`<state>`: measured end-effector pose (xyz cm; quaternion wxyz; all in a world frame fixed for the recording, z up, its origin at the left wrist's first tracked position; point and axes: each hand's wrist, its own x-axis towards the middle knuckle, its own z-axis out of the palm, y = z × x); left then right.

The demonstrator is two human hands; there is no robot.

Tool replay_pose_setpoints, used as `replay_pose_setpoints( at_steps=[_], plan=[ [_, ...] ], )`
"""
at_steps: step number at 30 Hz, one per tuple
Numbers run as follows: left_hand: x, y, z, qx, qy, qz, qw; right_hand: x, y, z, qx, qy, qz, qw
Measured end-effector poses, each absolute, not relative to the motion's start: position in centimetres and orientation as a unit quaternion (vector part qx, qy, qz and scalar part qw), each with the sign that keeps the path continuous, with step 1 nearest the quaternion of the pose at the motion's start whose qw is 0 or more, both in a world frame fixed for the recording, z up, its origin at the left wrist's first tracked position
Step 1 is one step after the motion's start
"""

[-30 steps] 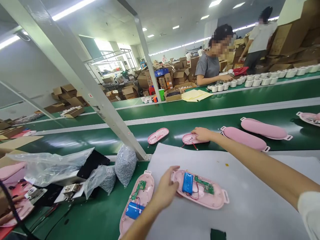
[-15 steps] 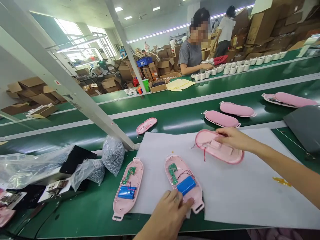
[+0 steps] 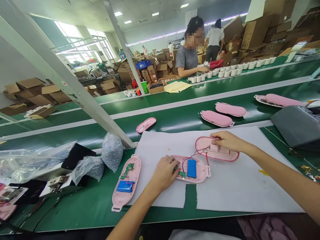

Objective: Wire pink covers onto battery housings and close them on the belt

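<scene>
My left hand (image 3: 165,170) is closed on the left end of a pink plastic shell (image 3: 200,174), its fingers partly covering a green circuit board (image 3: 182,174). In that shell lies a blue battery pack (image 3: 191,168) with thin wires. A pink cover (image 3: 203,144), inner side up, is pinched at its upper edge by my right hand (image 3: 223,140). Red and dark wires (image 3: 196,152) run between cover and shell. Left of them, a second pink shell (image 3: 122,197) with its own board and blue battery lies untouched, partly on the white sheet (image 3: 172,196).
Several pink cases (image 3: 217,118) lie on the green conveyor (image 3: 172,121) beyond, and a small pink part (image 3: 146,125) too. Bags of small grey pieces (image 3: 112,155) stand left by a slanted metal post (image 3: 95,113). A grey machine (image 3: 296,126) is at right. A co-worker (image 3: 188,56) stands across.
The shell under my left hand has turned from slanted to lying nearly crosswise, and that hand has moved up to its left end. The cover in my right hand has shifted slightly left and lower.
</scene>
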<state>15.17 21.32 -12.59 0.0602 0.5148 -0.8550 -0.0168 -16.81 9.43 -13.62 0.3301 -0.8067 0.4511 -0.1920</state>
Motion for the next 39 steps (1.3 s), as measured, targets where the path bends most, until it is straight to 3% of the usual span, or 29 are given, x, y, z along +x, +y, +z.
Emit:
replay_pose_setpoints(
  at_steps=[4, 9, 16, 19, 24, 26, 33, 39],
  plan=[
    [14.1, 19.7, -11.8, 0.481, -0.875, -0.061, -0.011, -15.2, 9.3, -12.8, -0.816, 0.442, -0.202, 0.313],
    [14.7, 19.2, -11.0, 0.488, -0.863, -0.131, 0.019, -14.2, 10.0, -11.6, -0.826, 0.453, -0.191, 0.275],
    [16.8, 21.7, -13.4, 0.578, -0.692, -0.313, 0.299, -12.2, 11.0, -9.8, -0.858, 0.436, -0.173, 0.211],
    [16.5, 22.9, -13.7, 0.551, -0.706, -0.255, 0.363, -10.2, 11.8, -8.7, -0.886, 0.4, -0.171, 0.161],
    [15.6, 23.5, -13.7, 0.525, -0.74, -0.005, 0.42, -6.4, 13.8, -7.0, -0.934, 0.301, -0.167, 0.096],
    [15.4, 23.1, -13.9, 0.511, -0.736, 0.004, 0.444, -5.4, 14.3, -6.7, -0.944, 0.277, -0.159, 0.087],
    [15.2, 21.4, -14.5, 0.514, -0.486, -0.413, 0.574, -4.4, 13.9, -7.7, -0.916, 0.333, -0.178, 0.134],
    [15.6, 20.9, -14.4, 0.517, -0.459, -0.478, 0.542, -3.5, 13.5, -8.5, -0.915, 0.338, -0.174, 0.134]
  ],
)
